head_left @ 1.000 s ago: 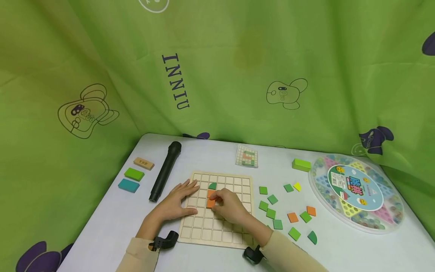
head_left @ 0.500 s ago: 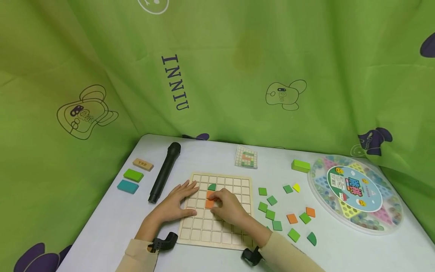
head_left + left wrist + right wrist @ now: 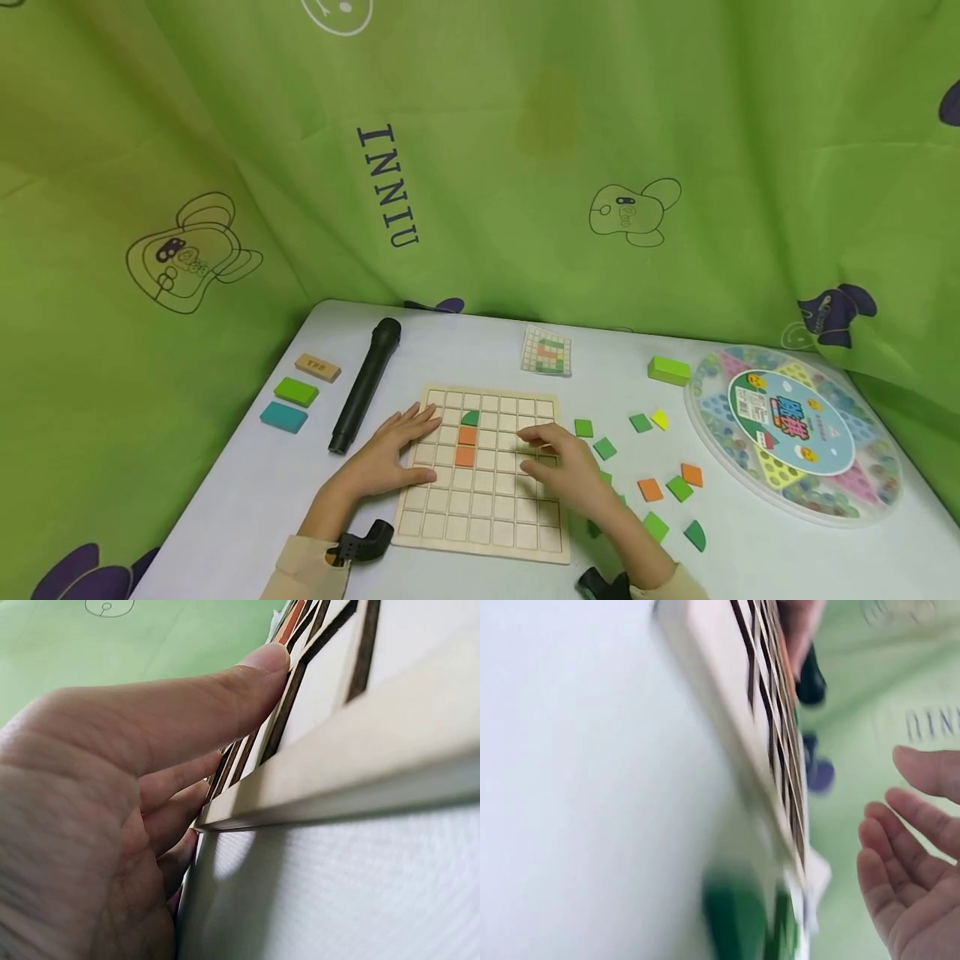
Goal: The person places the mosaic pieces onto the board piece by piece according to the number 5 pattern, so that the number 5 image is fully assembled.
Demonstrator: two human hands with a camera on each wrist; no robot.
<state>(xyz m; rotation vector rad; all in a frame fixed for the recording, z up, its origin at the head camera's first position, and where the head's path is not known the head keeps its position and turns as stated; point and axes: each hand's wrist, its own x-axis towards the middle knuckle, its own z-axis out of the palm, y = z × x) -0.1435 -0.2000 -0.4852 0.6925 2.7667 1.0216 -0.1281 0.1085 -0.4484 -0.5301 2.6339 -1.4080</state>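
Lifted off the two orange square tiles (image 3: 466,445) since a second ago: right hand (image 3: 564,465), grip released, fingers loose, heading toward loose green square tiles (image 3: 604,448) on white tabletop (image 3: 247,492). Left hand (image 3: 390,457) flat, steadying pale wooden grid board (image 3: 480,508). Next: picking another tile.
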